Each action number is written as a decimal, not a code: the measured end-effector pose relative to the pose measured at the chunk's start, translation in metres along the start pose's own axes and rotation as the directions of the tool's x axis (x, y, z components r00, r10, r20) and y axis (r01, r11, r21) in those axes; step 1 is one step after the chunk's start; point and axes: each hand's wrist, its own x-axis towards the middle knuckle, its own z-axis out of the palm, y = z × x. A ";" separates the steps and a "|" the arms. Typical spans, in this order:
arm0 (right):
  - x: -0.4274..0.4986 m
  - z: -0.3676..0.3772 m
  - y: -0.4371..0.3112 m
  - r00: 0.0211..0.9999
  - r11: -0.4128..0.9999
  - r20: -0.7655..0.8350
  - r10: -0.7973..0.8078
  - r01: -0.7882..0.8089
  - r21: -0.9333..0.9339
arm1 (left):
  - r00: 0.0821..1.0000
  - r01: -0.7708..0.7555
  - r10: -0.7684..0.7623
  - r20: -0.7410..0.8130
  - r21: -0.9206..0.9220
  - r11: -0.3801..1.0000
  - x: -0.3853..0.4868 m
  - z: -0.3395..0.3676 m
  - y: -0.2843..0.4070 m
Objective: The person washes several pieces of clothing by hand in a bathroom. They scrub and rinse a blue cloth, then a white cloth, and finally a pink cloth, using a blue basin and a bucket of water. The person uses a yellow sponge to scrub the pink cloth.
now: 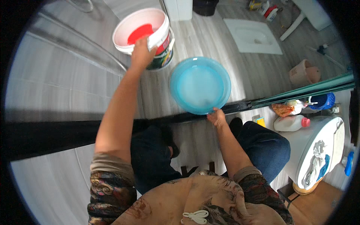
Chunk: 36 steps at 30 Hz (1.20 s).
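Observation:
A blue plastic basin (200,85) with cloudy liquid in it stands on the floor before me, close to the dark door sill. My right hand (216,116) grips its near rim. Up and to the left stands a white plastic bucket (161,42) with a dark printed side and a wire handle. My left hand (142,52) is at the bucket's near rim, fingers over its edge. Something bright red (140,33) shows inside the bucket, just beyond those fingers; whether they hold it or the rim I cannot tell.
A squat toilet pan (253,36) lies at the upper right, with a pink bin (303,73) below it. The dark sill (180,117) crosses before my knees. Right of me stand a white washing machine (301,140) and a white jug with a red cap (289,123). A shower hose (84,39) hangs left.

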 end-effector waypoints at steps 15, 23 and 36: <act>0.022 0.023 0.003 0.974 0.998 0.218 -0.054 0.060 -0.021 | 0.937 -0.131 -0.016 0.350 0.393 0.910 0.111 0.062 -0.030; 0.018 0.068 -0.044 0.980 0.985 0.096 -0.174 0.173 0.018 | 0.955 -0.262 0.188 0.228 0.361 0.895 0.131 0.070 -0.029; 0.025 0.121 -0.150 1.000 0.980 0.010 -0.008 0.005 0.199 | 0.927 -0.163 0.091 0.363 0.172 0.972 0.156 0.107 -0.034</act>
